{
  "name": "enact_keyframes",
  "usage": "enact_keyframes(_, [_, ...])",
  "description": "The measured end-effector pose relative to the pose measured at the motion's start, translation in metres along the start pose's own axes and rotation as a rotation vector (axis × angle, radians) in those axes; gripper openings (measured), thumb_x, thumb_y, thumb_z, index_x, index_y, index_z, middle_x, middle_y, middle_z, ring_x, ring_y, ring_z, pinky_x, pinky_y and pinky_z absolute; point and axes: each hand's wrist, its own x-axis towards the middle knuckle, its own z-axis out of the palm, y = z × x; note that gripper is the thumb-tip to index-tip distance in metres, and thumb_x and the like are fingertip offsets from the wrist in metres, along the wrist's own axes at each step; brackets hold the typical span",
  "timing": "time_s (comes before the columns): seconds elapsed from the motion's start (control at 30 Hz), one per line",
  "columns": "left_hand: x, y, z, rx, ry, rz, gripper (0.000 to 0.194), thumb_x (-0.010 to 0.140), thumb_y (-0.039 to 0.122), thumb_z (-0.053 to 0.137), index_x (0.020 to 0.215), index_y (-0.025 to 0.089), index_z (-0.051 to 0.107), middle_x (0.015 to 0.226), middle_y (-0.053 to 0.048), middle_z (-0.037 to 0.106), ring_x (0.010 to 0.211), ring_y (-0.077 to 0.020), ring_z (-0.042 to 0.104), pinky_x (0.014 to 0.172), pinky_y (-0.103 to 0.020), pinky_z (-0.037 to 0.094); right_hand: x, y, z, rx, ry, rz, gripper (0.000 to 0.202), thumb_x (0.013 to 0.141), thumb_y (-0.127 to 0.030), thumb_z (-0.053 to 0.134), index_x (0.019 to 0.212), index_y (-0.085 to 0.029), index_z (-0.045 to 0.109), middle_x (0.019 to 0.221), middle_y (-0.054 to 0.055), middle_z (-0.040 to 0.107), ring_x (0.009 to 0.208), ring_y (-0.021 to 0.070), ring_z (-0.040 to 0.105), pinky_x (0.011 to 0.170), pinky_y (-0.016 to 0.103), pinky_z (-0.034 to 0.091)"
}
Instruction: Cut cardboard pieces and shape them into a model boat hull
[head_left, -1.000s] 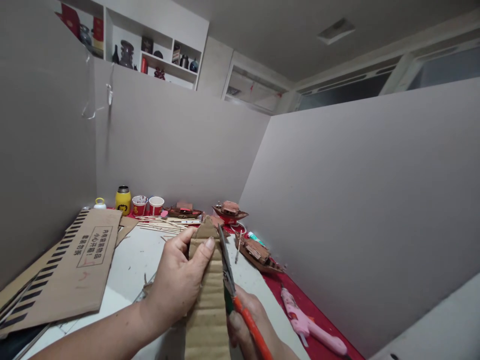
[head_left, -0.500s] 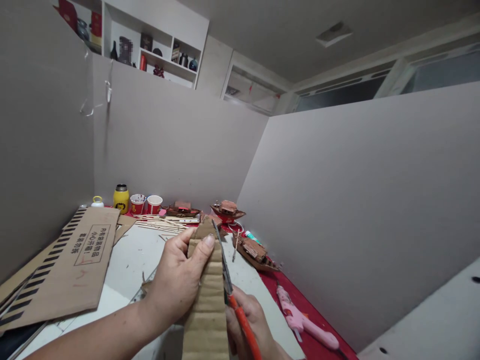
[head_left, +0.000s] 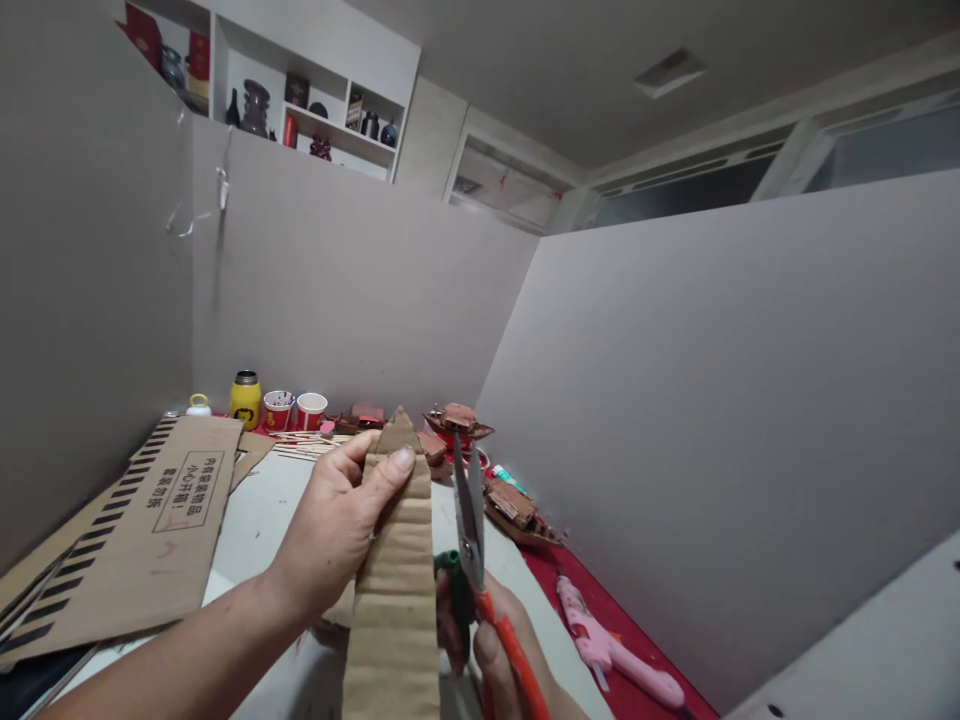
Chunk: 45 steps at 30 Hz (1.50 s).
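A long strip of corrugated cardboard (head_left: 394,590), its far end cut to a point, is gripped in my left hand (head_left: 341,510), thumb on top and fingers behind. To the right of the strip, my right hand (head_left: 502,640) holds a pair of scissors (head_left: 471,510) with a red handle and a green one. The blades point away from me, slightly parted, and stand clear of the cardboard edge. My right fingers are partly hidden behind the handles.
Printed cardboard sheets (head_left: 169,510) lie on the left. Small model boats (head_left: 517,510) stand at the back and right, near a pink glue gun (head_left: 607,645). Thin wooden sticks (head_left: 304,445), paper cups (head_left: 311,410) and a yellow bottle (head_left: 245,400) line the back. Grey panels surround the table.
The scissors have come away from the strip's right edge, and their blades have parted. The strip and my left hand have shifted slightly left; its tip now shows a clear point.
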Motion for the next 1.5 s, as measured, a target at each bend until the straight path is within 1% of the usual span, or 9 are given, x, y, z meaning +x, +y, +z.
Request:
enact_keyframes(0.1, [0.000, 0.000, -0.001, 0.049, -0.015, 0.002, 0.028, 0.083, 0.036, 0.069, 0.107, 0.021, 0.069, 0.085, -0.003, 0.073, 0.068, -0.0122, 0.064, 0.065, -0.023, 0.053, 0.006, -0.007, -0.002, -0.131, -0.094, -0.054, 0.054, 0.087, -0.071, 0.036, 0.092, -0.020, 0.051, 0.063, -0.002, 0.048, 0.052, 0.0126, 0.041, 0.048, 0.025, 0.033])
enact_keyframes(0.27, [-0.002, -0.004, 0.002, 0.159, -0.018, 0.023, 0.025, 0.084, 0.038, 0.068, 0.103, 0.021, 0.070, 0.082, -0.001, 0.069, 0.069, -0.0110, 0.061, 0.064, -0.021, 0.051, 0.008, -0.014, -0.002, -0.176, -0.152, -0.024, 0.052, 0.088, -0.068, 0.038, 0.100, -0.019, 0.051, 0.062, -0.003, 0.047, 0.051, 0.0129, 0.040, 0.048, 0.025, 0.034])
enact_keyframes(0.53, [-0.001, -0.010, 0.004, 0.199, -0.011, 0.051, 0.027, 0.086, 0.038, 0.066, 0.106, 0.021, 0.067, 0.081, 0.000, 0.069, 0.066, -0.0103, 0.060, 0.064, -0.020, 0.051, 0.001, -0.009, -0.001, -0.139, -0.087, 0.032, 0.049, 0.090, -0.065, 0.042, 0.091, -0.018, 0.055, 0.053, -0.004, 0.046, 0.045, 0.0113, 0.042, 0.043, 0.022, 0.037])
enact_keyframes(0.63, [-0.004, -0.011, 0.006, 0.177, 0.006, 0.042, 0.025, 0.086, 0.039, 0.065, 0.104, 0.021, 0.066, 0.079, 0.000, 0.070, 0.061, -0.0091, 0.059, 0.064, -0.021, 0.052, 0.002, -0.013, 0.000, -0.161, -0.091, 0.052, 0.052, 0.089, -0.067, 0.043, 0.099, -0.018, 0.056, 0.054, -0.005, 0.045, 0.045, 0.0116, 0.042, 0.045, 0.023, 0.039])
enact_keyframes(0.73, [-0.005, -0.011, 0.008, 0.157, 0.022, 0.047, 0.021, 0.086, 0.038, 0.065, 0.097, 0.020, 0.065, 0.073, 0.002, 0.068, 0.057, -0.0084, 0.059, 0.067, -0.023, 0.052, 0.006, -0.017, -0.001, -0.190, -0.129, 0.012, 0.058, 0.088, -0.070, 0.039, 0.108, -0.018, 0.055, 0.062, -0.002, 0.050, 0.051, 0.0142, 0.047, 0.049, 0.025, 0.041])
enact_keyframes(0.8, [-0.004, -0.010, 0.008, 0.172, 0.028, 0.061, 0.020, 0.086, 0.037, 0.065, 0.097, 0.020, 0.064, 0.069, 0.003, 0.067, 0.056, -0.0081, 0.058, 0.067, -0.022, 0.052, 0.007, -0.017, -0.002, -0.196, -0.151, 0.010, 0.058, 0.089, -0.069, 0.037, 0.109, -0.018, 0.055, 0.066, 0.000, 0.053, 0.055, 0.0152, 0.049, 0.050, 0.025, 0.041])
enact_keyframes(0.9, [-0.003, -0.011, 0.008, 0.205, 0.027, 0.083, 0.020, 0.087, 0.037, 0.065, 0.098, 0.020, 0.064, 0.072, 0.003, 0.067, 0.060, -0.0088, 0.058, 0.065, -0.021, 0.051, 0.006, -0.013, -0.002, -0.201, -0.145, 0.039, 0.055, 0.090, -0.067, 0.038, 0.108, -0.018, 0.055, 0.064, -0.001, 0.051, 0.052, 0.0142, 0.047, 0.048, 0.024, 0.040])
enact_keyframes(1.13, [-0.002, -0.017, 0.007, 0.261, 0.064, 0.137, 0.016, 0.087, 0.036, 0.063, 0.090, 0.019, 0.063, 0.076, 0.003, 0.066, 0.065, -0.0092, 0.057, 0.062, -0.018, 0.049, 0.000, -0.003, 0.001, -0.182, -0.077, 0.093, 0.045, 0.090, -0.063, 0.047, 0.095, -0.020, 0.055, 0.055, -0.005, 0.045, 0.044, 0.0110, 0.040, 0.044, 0.023, 0.037])
enact_keyframes(1.5, [-0.004, -0.019, 0.011, 0.197, 0.076, 0.094, 0.022, 0.086, 0.038, 0.064, 0.098, 0.019, 0.064, 0.077, 0.001, 0.069, 0.065, -0.0106, 0.059, 0.060, -0.019, 0.049, -0.004, 0.006, 0.006, -0.110, -0.061, -0.044, 0.031, 0.095, -0.049, 0.045, 0.093, -0.020, 0.056, 0.049, -0.006, 0.046, 0.037, 0.0092, 0.038, 0.039, 0.021, 0.033])
